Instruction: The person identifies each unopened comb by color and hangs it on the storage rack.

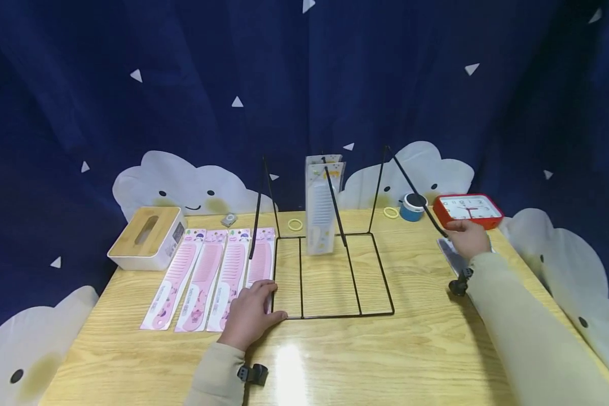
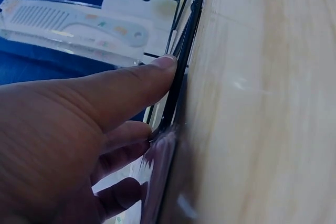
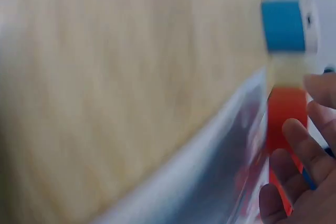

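Left hand (image 1: 252, 316) grips the rack (image 1: 353, 276), its front comb (image 1: 318, 213) vertical, handle down.

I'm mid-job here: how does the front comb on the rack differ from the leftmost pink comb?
Colour: the front hanging comb is pale bluish, while the leftmost pink comb is pink.
Pose: the front hanging comb hangs upright on the rack; the leftmost pink comb lies flat on the table.
Neighbours: the front hanging comb has another pack behind it; the leftmost pink comb ends a row of four.
Both are in flat packs.
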`<state>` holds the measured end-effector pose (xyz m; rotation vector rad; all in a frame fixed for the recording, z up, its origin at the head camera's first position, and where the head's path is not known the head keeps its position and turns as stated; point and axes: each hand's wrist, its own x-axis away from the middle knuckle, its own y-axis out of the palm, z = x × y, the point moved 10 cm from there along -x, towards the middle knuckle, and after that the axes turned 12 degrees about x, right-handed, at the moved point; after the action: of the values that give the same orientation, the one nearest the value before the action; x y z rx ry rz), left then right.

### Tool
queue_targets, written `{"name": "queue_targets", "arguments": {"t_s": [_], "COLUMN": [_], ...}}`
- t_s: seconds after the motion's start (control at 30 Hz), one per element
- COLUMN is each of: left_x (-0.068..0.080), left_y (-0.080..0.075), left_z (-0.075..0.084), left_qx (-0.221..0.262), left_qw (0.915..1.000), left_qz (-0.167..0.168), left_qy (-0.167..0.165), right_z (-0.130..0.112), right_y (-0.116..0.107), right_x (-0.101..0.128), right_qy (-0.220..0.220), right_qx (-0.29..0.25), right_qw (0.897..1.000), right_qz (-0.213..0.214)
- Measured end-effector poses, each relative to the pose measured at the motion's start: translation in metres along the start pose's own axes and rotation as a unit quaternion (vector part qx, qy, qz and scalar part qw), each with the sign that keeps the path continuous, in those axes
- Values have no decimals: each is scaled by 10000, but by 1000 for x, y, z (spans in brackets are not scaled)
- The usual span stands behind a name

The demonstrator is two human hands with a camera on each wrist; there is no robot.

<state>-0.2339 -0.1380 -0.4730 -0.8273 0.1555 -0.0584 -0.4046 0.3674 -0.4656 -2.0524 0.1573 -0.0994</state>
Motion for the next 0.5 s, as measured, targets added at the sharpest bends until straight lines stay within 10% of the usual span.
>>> {"name": "queue_targets", "arguments": {"t_s": [0.5], "left_x": [0], "left_y": [0], "left_z": [1], "left_qx": [21], "left_qw": [10000], "left_qz": [17], "left_qy": [3], "right_z": [17], "right_y": [2], "right_x": [3], "right_qy": [-389], "right_qx": [1174], "right_qw": [9915], "right_qz": [-399]}}
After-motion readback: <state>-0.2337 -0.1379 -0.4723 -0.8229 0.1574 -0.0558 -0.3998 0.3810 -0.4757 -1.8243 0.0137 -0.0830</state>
